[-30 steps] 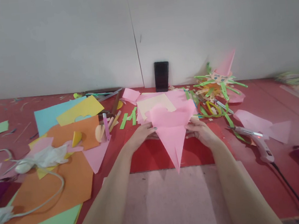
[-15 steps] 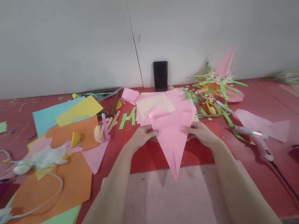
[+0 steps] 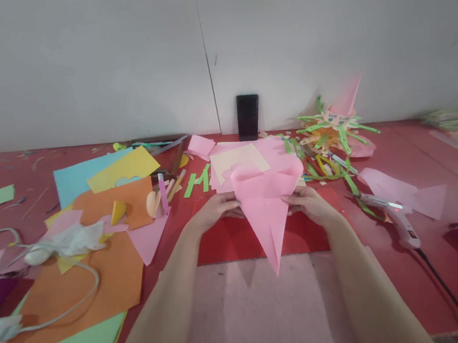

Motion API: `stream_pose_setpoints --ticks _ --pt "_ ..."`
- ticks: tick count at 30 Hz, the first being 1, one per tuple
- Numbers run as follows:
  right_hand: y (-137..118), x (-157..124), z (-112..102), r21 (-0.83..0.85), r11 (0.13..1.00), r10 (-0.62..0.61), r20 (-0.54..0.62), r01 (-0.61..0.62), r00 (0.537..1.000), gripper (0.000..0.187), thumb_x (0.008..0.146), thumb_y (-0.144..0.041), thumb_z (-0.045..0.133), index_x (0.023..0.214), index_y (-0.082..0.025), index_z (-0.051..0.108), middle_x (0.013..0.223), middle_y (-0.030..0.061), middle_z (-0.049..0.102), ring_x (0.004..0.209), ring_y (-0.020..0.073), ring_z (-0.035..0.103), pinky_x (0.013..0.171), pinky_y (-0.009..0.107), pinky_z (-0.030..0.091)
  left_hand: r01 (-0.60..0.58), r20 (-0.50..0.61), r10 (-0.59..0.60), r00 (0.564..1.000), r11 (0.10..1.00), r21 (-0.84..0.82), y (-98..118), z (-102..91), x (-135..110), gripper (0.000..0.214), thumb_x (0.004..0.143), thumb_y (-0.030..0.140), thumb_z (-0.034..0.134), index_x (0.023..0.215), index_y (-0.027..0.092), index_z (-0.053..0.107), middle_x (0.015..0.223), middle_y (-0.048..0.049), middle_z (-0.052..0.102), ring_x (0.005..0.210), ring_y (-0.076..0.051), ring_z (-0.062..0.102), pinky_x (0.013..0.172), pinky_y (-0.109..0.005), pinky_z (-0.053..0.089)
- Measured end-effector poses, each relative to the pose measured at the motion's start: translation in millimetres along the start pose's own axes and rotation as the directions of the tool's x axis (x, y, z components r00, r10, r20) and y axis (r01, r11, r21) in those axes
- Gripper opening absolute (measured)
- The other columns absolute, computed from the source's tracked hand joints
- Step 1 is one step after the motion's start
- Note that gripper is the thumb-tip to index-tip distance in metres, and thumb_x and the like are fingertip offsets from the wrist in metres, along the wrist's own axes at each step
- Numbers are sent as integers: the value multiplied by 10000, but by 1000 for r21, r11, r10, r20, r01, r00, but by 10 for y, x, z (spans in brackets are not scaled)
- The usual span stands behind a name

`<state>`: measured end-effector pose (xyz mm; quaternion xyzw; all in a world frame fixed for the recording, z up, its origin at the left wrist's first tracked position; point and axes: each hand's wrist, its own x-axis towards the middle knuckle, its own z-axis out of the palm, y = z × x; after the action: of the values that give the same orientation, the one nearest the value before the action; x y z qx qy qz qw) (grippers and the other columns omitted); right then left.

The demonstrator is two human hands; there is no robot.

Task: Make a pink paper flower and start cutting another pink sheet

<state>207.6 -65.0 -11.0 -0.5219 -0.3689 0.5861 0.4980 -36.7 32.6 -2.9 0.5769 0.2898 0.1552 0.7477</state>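
Note:
A pink paper cone (image 3: pixel 266 211) points toward me above a red mat (image 3: pixel 228 242), its wide mouth facing away. My left hand (image 3: pixel 215 211) pinches the cone's left edge with fingers closed on the paper. On the opposite side my right hand (image 3: pixel 311 205) grips the right edge the same way. More pink and cream sheets (image 3: pixel 238 157) lie just behind the cone.
Orange, blue, yellow and green sheets (image 3: pixel 105 206) cover the left of the red table. A glue gun (image 3: pixel 395 218) with a black cord lies right. Green strips and a paper figure (image 3: pixel 333 128) sit at the back right. A black phone (image 3: pixel 248 116) leans on the wall.
The cone's tip has swung slightly right and its mouth has rolled a little tighter. Both hands stay on its edges.

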Motion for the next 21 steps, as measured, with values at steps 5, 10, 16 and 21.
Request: stream_pose_setpoints --ticks 5,10,16,21 --pt "-10 -10 9 3 1000 -1 -1 1 1000 272 610 -323 718 829 -166 683 743 20 652 649 122 590 556 230 521 -7 -45 6 999 1000 -12 -1 1 7 318 731 227 598 1037 145 620 917 -85 683 769 -185 654 790 -358 500" --pt "-17 -11 19 1 1000 -10 -30 10 999 251 615 -323 714 832 -202 685 748 2 654 621 104 578 512 206 510 -32 -100 24 995 996 -81 -7 0 32 269 693 209 619 944 117 646 874 -88 689 739 -180 654 766 -336 506" --pt "-7 -7 5 16 1000 -15 -33 15 999 260 607 -319 719 838 -203 691 770 3 658 627 106 585 529 212 516 -13 -63 9 998 998 -67 7 15 24 279 696 189 601 966 127 630 857 -81 689 729 -178 653 755 -342 509" --pt "-1 -10 8 12 1000 -22 -23 22 999 270 617 -306 716 863 -198 692 764 6 661 653 114 592 538 213 518 7 -38 -10 999 998 -60 1 9 20 261 695 198 613 944 124 638 879 -89 685 748 -181 649 758 -346 506"
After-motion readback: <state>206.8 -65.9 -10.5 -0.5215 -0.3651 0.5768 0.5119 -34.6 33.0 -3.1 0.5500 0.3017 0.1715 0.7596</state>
